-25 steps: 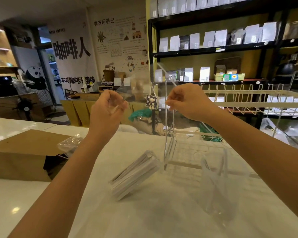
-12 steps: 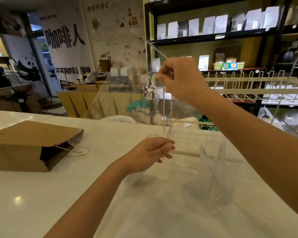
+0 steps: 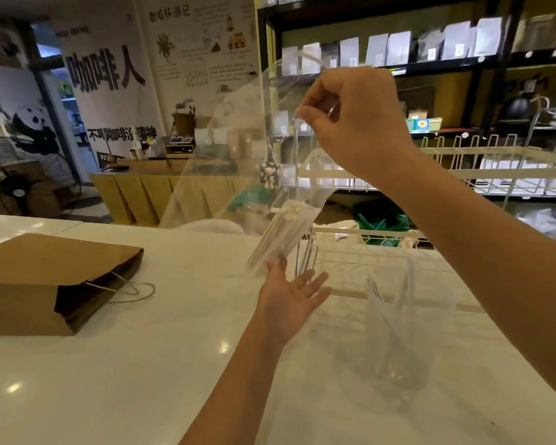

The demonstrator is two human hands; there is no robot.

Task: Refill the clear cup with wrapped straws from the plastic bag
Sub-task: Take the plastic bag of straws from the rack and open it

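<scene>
Straws tipping out of a raised plastic bag

The right hand pinches the plastic bag high above the worktop; a bundle of wrapped straws hangs tilted, its lower end touching the spread fingers of the left hand. The clear cup stands toward the right edge.

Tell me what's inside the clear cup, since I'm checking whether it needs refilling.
The clear cup on the counter holds only a few wrapped straws leaning against its wall. Its bottom looks bare, though glare blurs it. The main bundle is in the plastic bag.
</scene>
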